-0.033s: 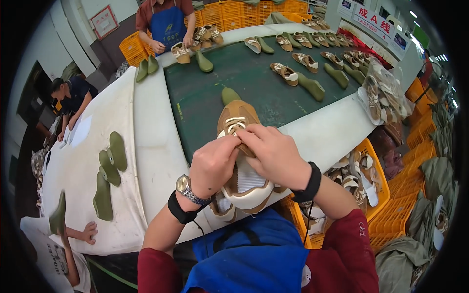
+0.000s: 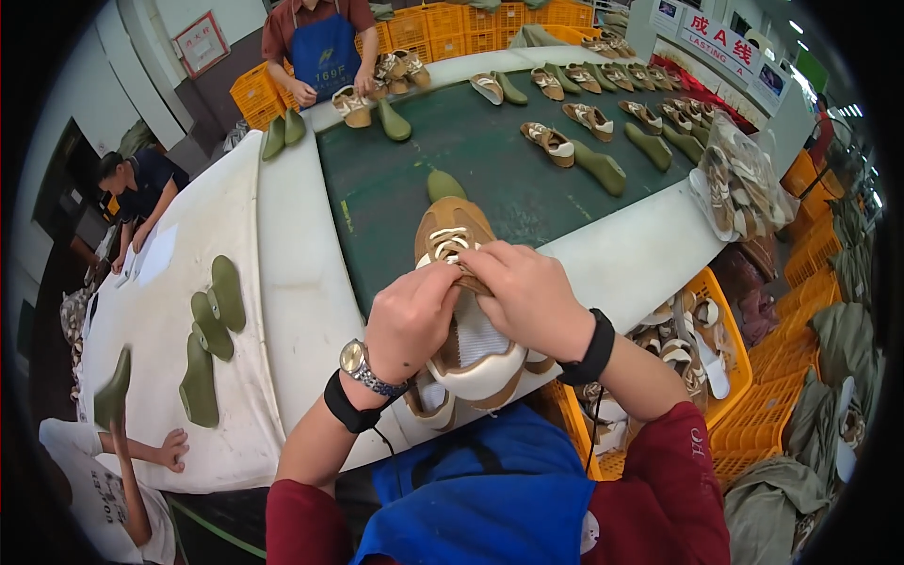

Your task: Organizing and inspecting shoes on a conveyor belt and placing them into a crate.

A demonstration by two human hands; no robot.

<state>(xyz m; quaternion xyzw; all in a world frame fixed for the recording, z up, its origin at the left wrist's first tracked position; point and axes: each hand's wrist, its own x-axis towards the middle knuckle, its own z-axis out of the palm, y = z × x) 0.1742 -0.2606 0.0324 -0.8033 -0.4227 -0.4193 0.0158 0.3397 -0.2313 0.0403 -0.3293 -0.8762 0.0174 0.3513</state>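
A brown and tan sneaker [image 2: 447,221] with white laces lies in front of me, its toe pointing away. My left hand [image 2: 410,315] pinches the shoe's upper at the tongue, just below the laces. My right hand [image 2: 527,292] is closed on the same spot from the other side, fingertips nearly meeting the left ones. The shoe's white heel [image 2: 480,381] and striped pale insole face me. Other sneakers [image 2: 431,403] sit partly hidden under my wrists. Just beyond the toe is a green shoe last [image 2: 443,185].
Sneakers and lasts [image 2: 600,168] line the green belt [image 2: 377,207]. More lasts [image 2: 198,381] lie on the white table at left. A person in a blue apron [image 2: 325,52] handles shoes opposite; another at lower left raises a last [image 2: 113,391]. Orange crates [image 2: 734,377] stand at right.
The sneaker's toe and my right hand have shifted slightly left. At lower left, the raised last has tilted. The person opposite has turned a shoe a little.
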